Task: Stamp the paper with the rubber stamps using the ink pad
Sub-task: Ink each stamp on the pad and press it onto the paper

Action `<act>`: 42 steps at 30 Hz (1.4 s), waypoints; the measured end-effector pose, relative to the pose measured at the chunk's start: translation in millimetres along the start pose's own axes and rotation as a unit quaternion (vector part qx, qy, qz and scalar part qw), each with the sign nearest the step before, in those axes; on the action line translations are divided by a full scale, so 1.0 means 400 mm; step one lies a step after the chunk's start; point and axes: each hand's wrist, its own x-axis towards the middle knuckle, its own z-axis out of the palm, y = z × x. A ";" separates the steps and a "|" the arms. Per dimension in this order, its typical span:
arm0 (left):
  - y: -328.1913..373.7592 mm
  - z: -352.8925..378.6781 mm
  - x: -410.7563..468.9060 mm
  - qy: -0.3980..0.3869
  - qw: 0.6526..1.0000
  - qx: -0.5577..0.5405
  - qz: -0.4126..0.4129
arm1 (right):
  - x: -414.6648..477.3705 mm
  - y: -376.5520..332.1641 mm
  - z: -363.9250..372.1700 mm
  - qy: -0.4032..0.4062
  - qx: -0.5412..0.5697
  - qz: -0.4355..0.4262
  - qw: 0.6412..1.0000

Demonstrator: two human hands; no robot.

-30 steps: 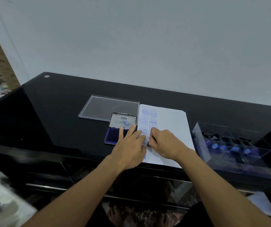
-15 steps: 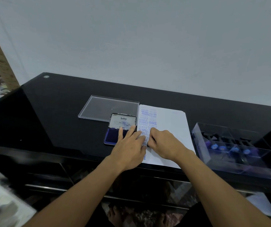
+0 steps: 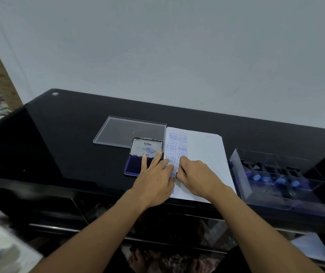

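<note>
We lay our left hand [image 3: 153,180] flat on the left edge of the stamped paper [image 3: 203,150], fingers straight and spread, two of them reaching over the open ink pad [image 3: 133,166] just left of the paper. Our right hand [image 3: 197,176] rests on the paper, fingers curled round a rubber stamp [image 3: 176,174] of which only a dark sliver shows. A clear box [image 3: 240,174] of stamps stands just right of the paper, a clear lid [image 3: 118,131] by its far left corner.
</note>
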 end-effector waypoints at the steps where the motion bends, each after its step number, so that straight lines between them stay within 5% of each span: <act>1: 0.000 0.001 0.000 0.001 1.000 0.001 0.000 | 0.003 0.001 0.001 -0.001 0.002 0.003 1.000; 42: 0.003 -0.006 0.001 -0.008 1.000 0.000 -0.003 | -0.013 -0.011 0.002 0.018 -0.002 0.011 1.000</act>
